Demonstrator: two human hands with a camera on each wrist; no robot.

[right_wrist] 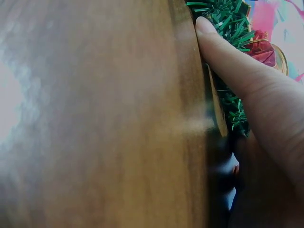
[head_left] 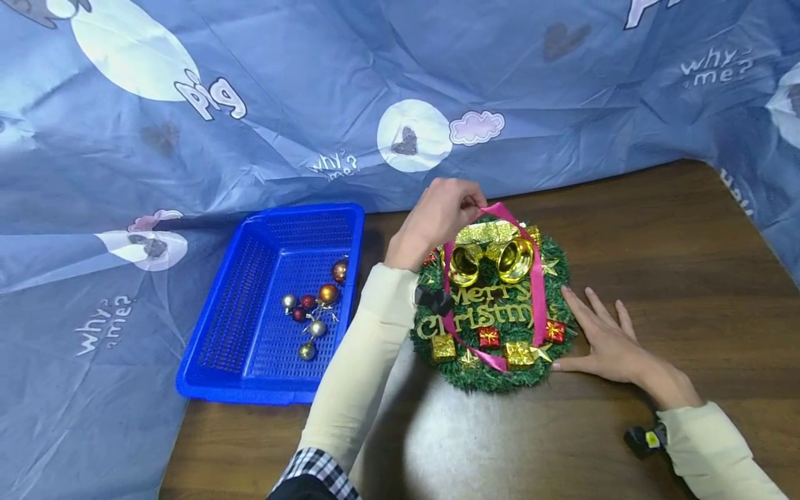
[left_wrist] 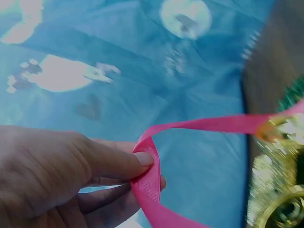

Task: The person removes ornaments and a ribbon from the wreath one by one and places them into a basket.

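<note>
Between thumb and fingertips of my left hand I pinch the pink ribbon, which loops down across the wreath below the fingers. Gold lettering on the wreath reads "Merry Christmas". My right hand lies flat on the table, fingers straight, thumb touching the wreath's edge. Cloth beyond the fingers reads "why me?" and "pig".

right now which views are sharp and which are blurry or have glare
Head view: mostly sharp, with a pale glare patch on the table below the wreath. Left wrist view: pink ribbon in the left hand fairly clear, gold bells smeared. Right wrist view: tabletop blurred, right hand up close and soft.
</note>
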